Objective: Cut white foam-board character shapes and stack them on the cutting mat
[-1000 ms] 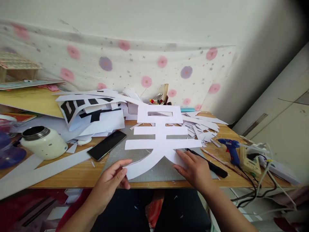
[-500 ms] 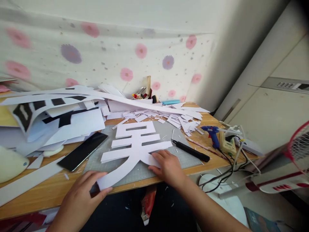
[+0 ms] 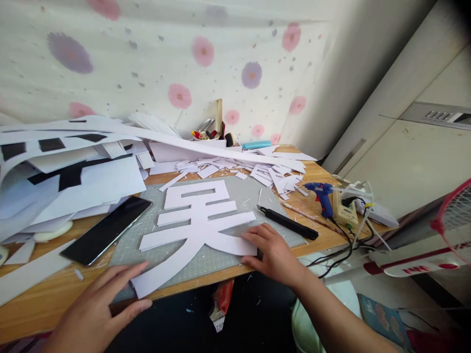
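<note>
Two hands are seen: the left hand (image 3: 93, 314) at seven o'clock and the right hand (image 3: 274, 255) at five o'clock. One white cut-out character (image 3: 196, 223) is counted on one grey cutting mat (image 3: 250, 193). One black phone (image 3: 106, 229) is found at nine o'clock, one black knife (image 3: 288, 222) and one blue glue gun (image 3: 322, 195) at three o'clock. One bench (image 3: 47, 299) is seen.

Left hand (image 3: 97, 314) and right hand (image 3: 274, 255) both flat, fingers spread
</note>
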`<state>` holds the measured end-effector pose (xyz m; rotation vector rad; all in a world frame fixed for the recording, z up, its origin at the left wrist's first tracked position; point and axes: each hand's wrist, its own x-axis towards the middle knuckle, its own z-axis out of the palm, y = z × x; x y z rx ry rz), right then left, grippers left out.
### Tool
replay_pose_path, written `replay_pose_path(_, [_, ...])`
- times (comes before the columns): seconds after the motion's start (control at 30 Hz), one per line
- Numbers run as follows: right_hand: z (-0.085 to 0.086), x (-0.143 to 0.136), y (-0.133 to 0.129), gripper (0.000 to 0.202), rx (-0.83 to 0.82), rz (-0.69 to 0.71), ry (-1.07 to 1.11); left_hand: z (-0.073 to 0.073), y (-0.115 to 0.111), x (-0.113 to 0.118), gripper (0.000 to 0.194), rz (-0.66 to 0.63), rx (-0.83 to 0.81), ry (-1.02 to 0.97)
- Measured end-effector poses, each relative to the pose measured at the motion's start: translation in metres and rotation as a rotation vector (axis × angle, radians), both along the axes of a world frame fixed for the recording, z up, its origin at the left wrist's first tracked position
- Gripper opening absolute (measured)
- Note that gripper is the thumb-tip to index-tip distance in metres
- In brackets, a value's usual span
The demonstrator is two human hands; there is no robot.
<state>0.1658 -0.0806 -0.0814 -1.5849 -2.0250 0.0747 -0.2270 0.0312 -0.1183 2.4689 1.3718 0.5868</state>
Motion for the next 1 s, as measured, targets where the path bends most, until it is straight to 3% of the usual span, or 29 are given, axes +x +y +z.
replay_pose_path(0.13, [-0.006,0.012,-0.009,0.042,0.032,0.013,0.076,0.016,0.001,-0.009,0.049,-0.015,-0.067,0.027])
replay_pose_path(0.3, [-0.011,0.023,-0.012,0.042,0.015,-0.029,0.148,0.036,-0.002,0.001,0.044,-0.012,-0.075,0.051])
replay_pose_path(0.53, [-0.013,0.025,-0.012,0.034,0.021,-0.048,0.183,0.041,-0.001,0.012,0.044,0.006,-0.16,-0.022])
replay_pose_path(0.7, [-0.023,0.026,-0.014,0.025,0.109,-0.033,0.157,0.048,-0.003,0.022,0.031,-0.024,-0.215,-0.077])
replay_pose_path(1.0, [-0.024,0.03,-0.013,0.027,0.137,-0.022,0.077,0.057,-0.004,0.029,0.023,-0.071,-0.257,-0.045])
